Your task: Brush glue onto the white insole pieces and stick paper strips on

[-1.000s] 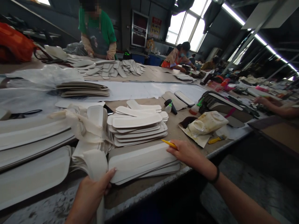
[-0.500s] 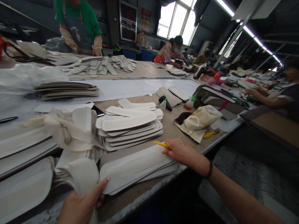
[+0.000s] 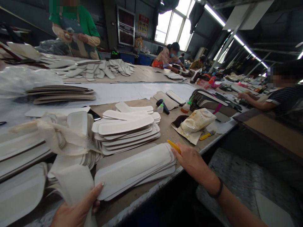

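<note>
My left hand (image 3: 77, 203) is closed around a pale, wide strip of thin material (image 3: 74, 184), which hangs over it from a pile. Its thumb tip meets the near end of a long white panel (image 3: 137, 167). That panel, with rounded corners and a raised middle, tops a small fanned stack by the table edge. At the panel's far right end, my right hand (image 3: 190, 159) grips a yellow, flat-looking tool (image 3: 174, 145) pointing up to the left. The tool's exact kind is unclear. Behind the stack stands a taller pile of similar white panels (image 3: 126, 129).
More panels (image 3: 21, 189) and crumpled pale strips (image 3: 61, 135) crowd the left. A stained white container (image 3: 201, 121), a yellow-handled brush (image 3: 207, 135) and a small green-tipped bottle (image 3: 160, 107) stand to the right. Co-workers (image 3: 73, 34) are around the tables.
My right hand has drawn off the panel's top to beyond its far end, and the yellow tool has turned to point more upward. The left hand keeps its hold; the view has shifted slightly.
</note>
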A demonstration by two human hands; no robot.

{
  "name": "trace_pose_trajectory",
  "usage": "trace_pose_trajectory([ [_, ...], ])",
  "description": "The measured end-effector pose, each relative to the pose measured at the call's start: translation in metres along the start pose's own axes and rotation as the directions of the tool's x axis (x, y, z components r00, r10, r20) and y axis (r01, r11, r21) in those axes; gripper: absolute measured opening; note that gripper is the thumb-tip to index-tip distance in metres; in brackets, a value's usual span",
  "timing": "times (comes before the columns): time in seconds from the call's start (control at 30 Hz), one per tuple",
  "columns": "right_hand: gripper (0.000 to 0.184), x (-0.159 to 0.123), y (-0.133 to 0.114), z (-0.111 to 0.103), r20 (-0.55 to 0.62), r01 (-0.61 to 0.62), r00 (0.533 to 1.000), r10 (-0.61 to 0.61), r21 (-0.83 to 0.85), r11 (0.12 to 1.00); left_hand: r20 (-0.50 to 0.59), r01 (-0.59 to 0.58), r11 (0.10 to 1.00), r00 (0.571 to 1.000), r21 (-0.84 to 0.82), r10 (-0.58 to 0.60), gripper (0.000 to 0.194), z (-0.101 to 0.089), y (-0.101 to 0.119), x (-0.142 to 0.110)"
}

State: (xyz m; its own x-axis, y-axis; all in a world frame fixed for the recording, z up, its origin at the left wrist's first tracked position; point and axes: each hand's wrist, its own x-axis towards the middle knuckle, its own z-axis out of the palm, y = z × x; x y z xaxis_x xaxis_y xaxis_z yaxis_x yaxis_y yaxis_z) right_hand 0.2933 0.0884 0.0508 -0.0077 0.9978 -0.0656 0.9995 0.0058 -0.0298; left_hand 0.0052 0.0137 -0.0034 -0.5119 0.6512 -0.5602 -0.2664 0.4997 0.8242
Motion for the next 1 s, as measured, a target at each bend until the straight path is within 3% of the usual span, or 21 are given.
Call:
trace_pose_trajectory([
  [0.17, 0.018, -0.017, 0.010, 0.029, -0.070, -0.040, 0.996, 0.053, 0.177, 0.983, 0.014, 0.096, 0.991, 0.995, -0.093, -0.095, 0.038, 0.000, 0.002, -0.002],
  [0.37, 0.022, 0.003, -0.004, 0.042, -0.033, -0.102, 0.991, 0.128, 0.423, 0.900, -0.006, -0.003, 0.992, 1.000, -0.124, 0.002, 0.040, 0.005, 0.008, 0.001],
  [0.53, 0.025, 0.033, -0.008, 0.041, 0.011, -0.092, 0.995, 0.097, 0.428, 0.899, -0.014, -0.085, 0.983, 0.996, -0.161, 0.084, 0.034, 0.008, 0.013, 0.002],
  [0.73, 0.025, 0.044, -0.002, 0.049, 0.076, -0.117, 0.993, 0.093, 0.441, 0.890, -0.056, -0.138, 0.962, 0.990, -0.236, 0.128, 0.035, 0.000, 0.012, -0.008],
  [0.93, 0.029, 0.036, -0.003, 0.039, 0.027, -0.017, 1.000, 0.004, 0.500, 0.866, -0.062, -0.095, 0.943, 0.995, -0.319, 0.080, 0.035, -0.011, 0.020, -0.013],
  [1.0, 0.028, 0.034, -0.002, 0.031, -0.100, 0.039, 0.995, 0.008, 0.453, 0.891, -0.059, -0.061, 0.941, 0.997, -0.334, 0.044, 0.034, -0.013, 0.022, -0.012],
])
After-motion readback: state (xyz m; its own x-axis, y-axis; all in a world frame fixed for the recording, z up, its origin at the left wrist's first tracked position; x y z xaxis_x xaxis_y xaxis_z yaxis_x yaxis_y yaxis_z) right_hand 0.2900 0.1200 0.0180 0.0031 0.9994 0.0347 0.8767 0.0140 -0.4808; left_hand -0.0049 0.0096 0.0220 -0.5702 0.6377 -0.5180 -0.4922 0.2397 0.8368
